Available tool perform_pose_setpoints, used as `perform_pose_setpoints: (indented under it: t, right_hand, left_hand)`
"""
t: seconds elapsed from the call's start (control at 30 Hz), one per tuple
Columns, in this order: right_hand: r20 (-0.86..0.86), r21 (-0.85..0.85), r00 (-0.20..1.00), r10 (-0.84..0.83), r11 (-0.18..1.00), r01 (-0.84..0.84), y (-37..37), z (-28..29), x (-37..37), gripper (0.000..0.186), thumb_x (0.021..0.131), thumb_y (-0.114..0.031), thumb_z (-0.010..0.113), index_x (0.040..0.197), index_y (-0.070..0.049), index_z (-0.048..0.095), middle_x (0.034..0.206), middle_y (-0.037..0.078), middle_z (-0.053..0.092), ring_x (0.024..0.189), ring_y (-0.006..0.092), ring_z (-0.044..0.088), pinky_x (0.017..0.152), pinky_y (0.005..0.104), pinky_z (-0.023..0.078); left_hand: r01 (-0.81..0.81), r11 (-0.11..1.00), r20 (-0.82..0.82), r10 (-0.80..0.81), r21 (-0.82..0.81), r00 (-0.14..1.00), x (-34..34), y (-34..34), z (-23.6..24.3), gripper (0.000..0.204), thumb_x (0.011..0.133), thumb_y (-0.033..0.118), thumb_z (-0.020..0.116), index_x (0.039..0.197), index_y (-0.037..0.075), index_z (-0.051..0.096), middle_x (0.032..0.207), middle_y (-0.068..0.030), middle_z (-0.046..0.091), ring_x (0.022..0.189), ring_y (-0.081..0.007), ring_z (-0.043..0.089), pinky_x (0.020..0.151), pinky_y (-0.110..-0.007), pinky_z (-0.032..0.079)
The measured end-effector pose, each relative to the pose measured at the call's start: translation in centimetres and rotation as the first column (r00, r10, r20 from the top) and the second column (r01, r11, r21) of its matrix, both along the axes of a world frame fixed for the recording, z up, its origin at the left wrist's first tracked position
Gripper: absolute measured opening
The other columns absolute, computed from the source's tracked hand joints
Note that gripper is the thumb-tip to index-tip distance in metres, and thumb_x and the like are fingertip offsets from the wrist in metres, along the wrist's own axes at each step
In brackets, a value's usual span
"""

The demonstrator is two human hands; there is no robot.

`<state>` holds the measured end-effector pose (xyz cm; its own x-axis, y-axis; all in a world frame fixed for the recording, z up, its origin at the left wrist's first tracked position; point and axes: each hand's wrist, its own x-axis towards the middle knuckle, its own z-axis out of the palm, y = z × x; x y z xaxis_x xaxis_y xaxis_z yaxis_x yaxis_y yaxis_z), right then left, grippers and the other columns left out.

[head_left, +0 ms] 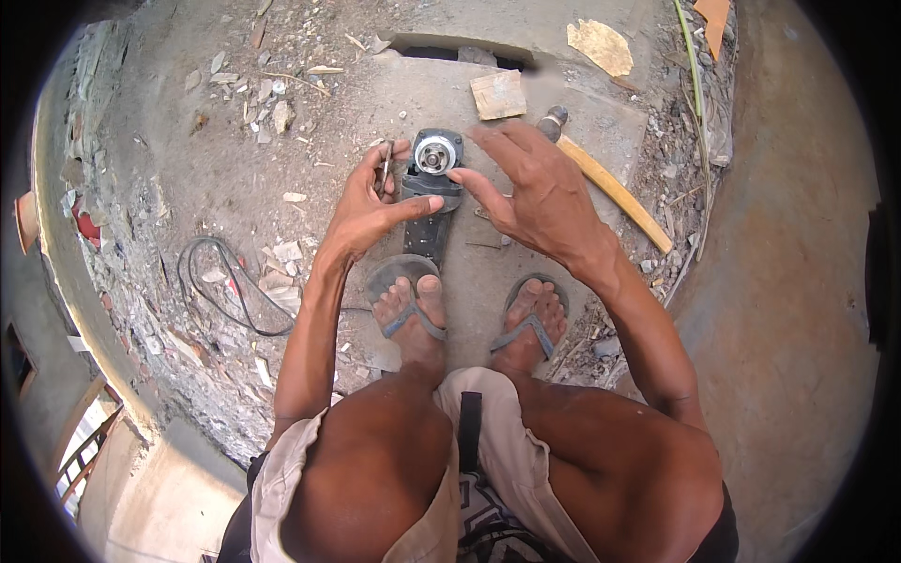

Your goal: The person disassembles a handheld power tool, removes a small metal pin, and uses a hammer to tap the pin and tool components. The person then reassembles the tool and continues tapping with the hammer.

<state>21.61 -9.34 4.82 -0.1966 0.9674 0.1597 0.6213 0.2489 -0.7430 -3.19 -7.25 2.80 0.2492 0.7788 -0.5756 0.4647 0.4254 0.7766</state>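
An angle grinder [428, 230] lies on the ground in front of my feet, its silver spindle flange [435, 156] facing up with no disc on it. My left hand [368, 208] is at the left of the grinder's head. A thin dark metal piece [386, 167] is tucked among its fingers, while the thumb reaches over the grinder's body. On the other side, my right hand [549, 197] hovers with thumb and fingers apart, slightly blurred. Its thumb tip is close to the flange's edge; whether it touches cannot be told.
A hammer [615, 192] with a wooden handle lies to the right. Past the grinder are a wooden block [497, 95] and a slot [455, 53] in the concrete. A black cord [225, 281] loops at the left among rubble. My sandalled feet flank the grinder's near end.
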Motion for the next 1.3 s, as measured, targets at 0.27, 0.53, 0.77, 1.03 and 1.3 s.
perform_pose_setpoints:
  t: [0.27,0.53,0.77,1.03,1.3]
  right_hand:
    - [0.038,-0.045,0.988,0.147,0.988,-0.146,1.7,-1.3,-3.6,0.029,0.093,-0.026,0.076,0.107,-0.004,0.063,0.094,0.017,0.064,0.081,0.0361,0.067,0.068,0.0481,0.053]
    - [-0.07,0.038,0.996,0.051,0.998,-0.048,-0.4,-2.0,-2.4,0.029,0.092,-0.02,0.076,0.108,-0.001,0.062,0.09,0.017,0.064,0.081,0.0373,0.066,0.071,0.0471,0.053]
    - [-0.261,-0.131,0.962,-0.077,0.99,0.044,-3.6,-3.0,0.3,0.037,0.09,-0.005,0.078,0.121,0.006,0.061,0.098,0.02,0.072,0.085,0.0312,0.076,0.072,0.0405,0.059]
    - [-0.462,-0.331,0.847,-0.263,0.937,0.11,-5.4,-5.9,2.0,0.035,0.093,0.0,0.075,0.124,0.01,0.061,0.102,0.022,0.076,0.093,0.0261,0.079,0.081,0.0344,0.063]
    - [-0.556,-0.542,0.693,-0.459,0.832,0.116,-5.4,-5.2,2.2,0.034,0.093,0.003,0.072,0.125,0.01,0.061,0.107,0.018,0.074,0.1,0.0212,0.076,0.086,0.0315,0.063]
  left_hand:
    - [-0.081,0.975,0.168,0.117,-0.209,0.979,0.4,-0.2,-0.1,0.072,0.074,0.001,0.091,0.139,-0.004,0.058,0.12,-0.0096,0.07,0.11,-0.0161,0.066,0.097,-0.032,0.054]
    - [0.019,1.0,0.099,-0.018,-0.006,0.995,1.9,-0.2,-0.3,0.066,0.066,0.016,0.099,0.12,-0.003,0.065,0.11,-0.0061,0.061,0.099,-0.0155,0.063,0.084,-0.031,0.053]
    - [0.059,0.882,-0.181,0.031,0.468,0.983,5.1,-3.7,-0.8,0.075,0.061,0.028,0.099,0.113,-0.004,0.056,0.111,-0.0107,0.047,0.103,-0.0232,0.052,0.085,-0.038,0.048]
    - [0.263,0.768,-0.426,0.014,0.584,0.904,8.0,-4.3,-1.4,0.071,0.065,0.029,0.093,0.112,-0.003,0.051,0.105,-0.0149,0.047,0.099,-0.0315,0.053,0.083,-0.044,0.048]
    - [0.171,0.715,-0.275,0.031,0.678,0.961,8.1,-4.6,-3.1,0.072,0.065,0.026,0.093,0.121,-0.001,0.055,0.118,-0.018,0.056,0.112,-0.0351,0.056,0.096,-0.045,0.047]
